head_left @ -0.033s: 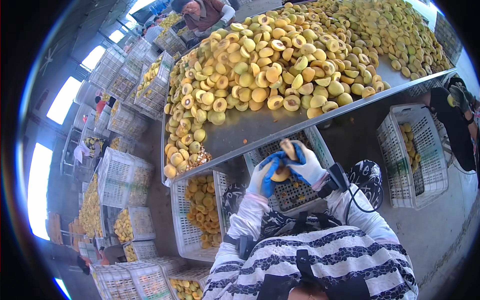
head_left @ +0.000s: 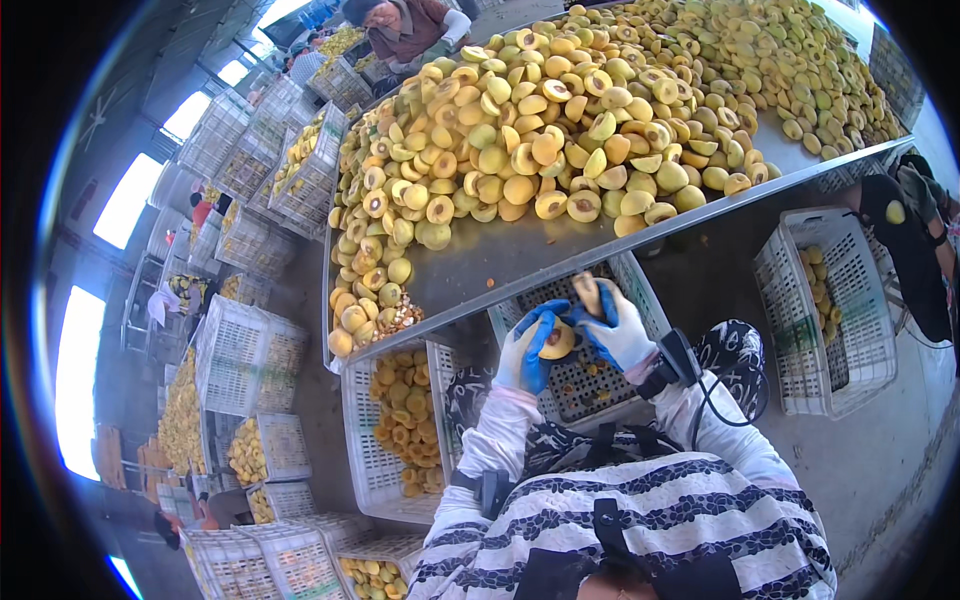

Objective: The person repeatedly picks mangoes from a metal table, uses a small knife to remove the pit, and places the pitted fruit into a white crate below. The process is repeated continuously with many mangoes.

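My left hand [head_left: 533, 350], in a white glove with blue-coated fingers, is closed around a yellow peach half [head_left: 558, 341]. Its cut face is turned up and shows a brownish hollow. My right hand [head_left: 615, 332], gloved the same way, grips a short tool with a wooden handle [head_left: 588, 293] that sticks up past the thumb. The tool's working end is hidden by my fingers. Both hands hover over a plastic crate [head_left: 640, 290] holding a few scraps, just in front of the metal table's edge [head_left: 540, 277].
A large heap of peach halves [head_left: 520, 160] covers much of the table. Small pits and scraps [head_left: 402, 315] lie at its left corner. White crates stand left [head_left: 362, 430] and right [head_left: 835, 385] of me. Another person [head_left: 405, 35] works across the table; stacked crates [head_left: 250, 350] line the left.
The peach half has tipped so its cut face shows more clearly. My right hand and the tool have drawn slightly to the right, away from the fruit.
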A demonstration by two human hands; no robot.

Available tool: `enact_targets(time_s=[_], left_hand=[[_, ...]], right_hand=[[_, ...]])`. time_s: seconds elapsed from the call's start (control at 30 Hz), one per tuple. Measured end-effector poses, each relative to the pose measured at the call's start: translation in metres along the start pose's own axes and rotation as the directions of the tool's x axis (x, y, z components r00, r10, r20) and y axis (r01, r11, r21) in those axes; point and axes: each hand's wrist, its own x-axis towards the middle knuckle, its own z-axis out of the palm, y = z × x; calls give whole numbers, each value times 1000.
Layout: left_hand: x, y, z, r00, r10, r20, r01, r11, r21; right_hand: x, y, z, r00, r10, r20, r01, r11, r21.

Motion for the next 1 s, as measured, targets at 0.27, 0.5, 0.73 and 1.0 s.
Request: enact_targets(time_s=[0.27,0.5,0.73,1.0], left_hand=[[10,-23,-4,915,280,-289,-274,960,63],[8,-38,-3,892,351,-286,-384,921,-69],[-4,-30,0,883,401,-245,-341,906,251],[0,-28,-16,979,104,-177,-75,984,160]], right_hand=[[-60,-23,-1,765,600,234,-622,783,27],[-54,-21,12,814,557,162,-551,830,-85],[-57,-8,16,894,399,203,-300,871,-390],[-60,10,7,873,378,309,-88,744,-662]])
